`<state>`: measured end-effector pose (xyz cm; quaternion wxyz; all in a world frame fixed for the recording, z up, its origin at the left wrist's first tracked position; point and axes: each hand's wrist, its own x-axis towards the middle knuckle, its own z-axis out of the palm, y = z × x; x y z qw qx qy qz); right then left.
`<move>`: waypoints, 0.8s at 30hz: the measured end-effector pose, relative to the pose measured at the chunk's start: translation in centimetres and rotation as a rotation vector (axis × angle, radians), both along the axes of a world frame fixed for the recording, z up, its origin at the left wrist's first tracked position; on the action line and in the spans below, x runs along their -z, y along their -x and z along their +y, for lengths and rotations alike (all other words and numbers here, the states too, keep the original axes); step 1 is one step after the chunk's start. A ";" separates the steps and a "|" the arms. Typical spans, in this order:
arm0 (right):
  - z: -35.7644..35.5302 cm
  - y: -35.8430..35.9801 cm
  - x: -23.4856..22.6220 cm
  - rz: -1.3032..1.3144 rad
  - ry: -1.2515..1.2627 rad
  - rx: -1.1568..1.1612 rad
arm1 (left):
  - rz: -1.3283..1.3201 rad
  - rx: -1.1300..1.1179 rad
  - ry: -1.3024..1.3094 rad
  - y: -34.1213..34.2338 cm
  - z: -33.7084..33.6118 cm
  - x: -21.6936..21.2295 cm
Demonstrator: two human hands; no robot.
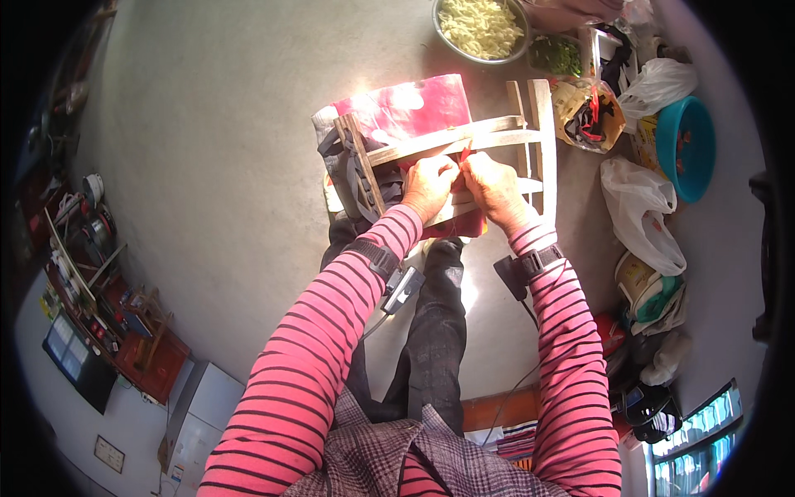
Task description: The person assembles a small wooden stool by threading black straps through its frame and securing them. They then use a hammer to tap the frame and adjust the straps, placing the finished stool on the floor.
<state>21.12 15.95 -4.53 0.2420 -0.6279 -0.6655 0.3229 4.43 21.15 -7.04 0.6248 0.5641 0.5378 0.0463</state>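
A wooden frame (542, 116) of slats and rails, like a small chair or stool, lies in front of my legs. My left hand (429, 185) is closed at its middle rails, fingers pinched together. Close beside it, my right hand (495, 185) is closed too. Between the fingertips shows a thin red strip (465, 154), probably cloth, close to a curved slat; its ends are hidden by my fingers. Beyond and beneath the frame is a red cloth (431, 99), brightly sunlit. Dark strips or straps (341, 170) are wound at the frame's left post.
A metal bowl of pale cut food (483, 29) stands on the floor ahead, beside greens (556, 56). Along the right wall are a bag of dark and red scraps (590, 116), white plastic bags (638, 203) and a turquoise basin (687, 149). Furniture (153, 356) lines the left.
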 end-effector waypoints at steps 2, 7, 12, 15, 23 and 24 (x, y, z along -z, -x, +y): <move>0.1 -0.4 0.2 -0.004 0.021 -0.056 | -0.016 -0.011 0.004 0.0 -0.1 0.1; 0.3 -0.9 0.9 0.246 0.165 -0.011 | -0.006 -0.005 -0.053 -0.2 -0.2 0.7; 0.2 -0.6 1.2 0.218 0.184 0.062 | 0.074 0.011 -0.062 -0.6 -0.4 0.5; 0.1 -0.4 1.0 0.267 0.223 0.118 | -0.021 -0.150 -0.088 -0.4 -1.3 -0.4; 0.1 -0.2 0.2 0.313 0.202 0.108 | 0.005 -0.079 -0.082 -0.4 -1.1 -0.8; 0.1 -0.2 0.3 0.263 0.185 0.146 | 0.017 -0.056 -0.091 -0.5 -0.9 -0.7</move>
